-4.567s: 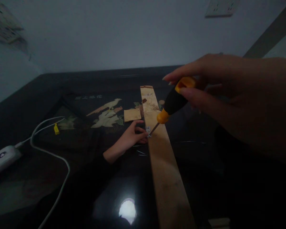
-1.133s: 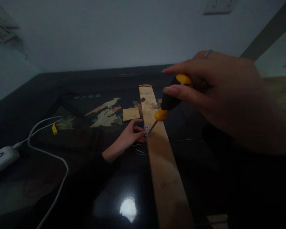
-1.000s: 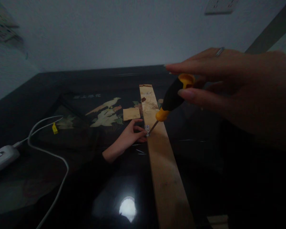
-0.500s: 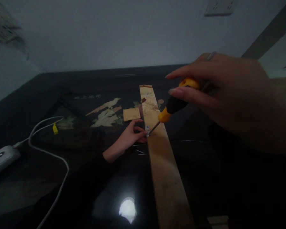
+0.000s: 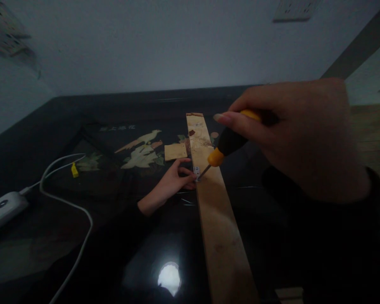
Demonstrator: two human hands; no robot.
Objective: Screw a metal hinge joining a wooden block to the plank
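Note:
A long wooden board (image 5: 220,223) lies lengthwise on the dark glossy table. Near its left edge sits a small metal bracket (image 5: 196,170). My left hand (image 5: 175,179) has its thumb and fingertips closed at the bracket's lower end, against the board's edge; anything pinched there is too small to make out. My right hand (image 5: 291,131) is wrapped round the handle of a yellow and black screwdriver (image 5: 229,141). The screwdriver slants down to the left, and its tip meets the lower end of the bracket by my left fingertips.
A small square wooden piece (image 5: 175,152) lies left of the board. Several thin screws or nails (image 5: 187,202) are below my left hand. A white cable (image 5: 79,207) with a yellow tag (image 5: 74,170) and a white power strip (image 5: 6,207) lie at the left.
My right hand has turned and its fingers have curled in more around the screwdriver handle. The screwdriver tip and my left hand stay in nearly the same place.

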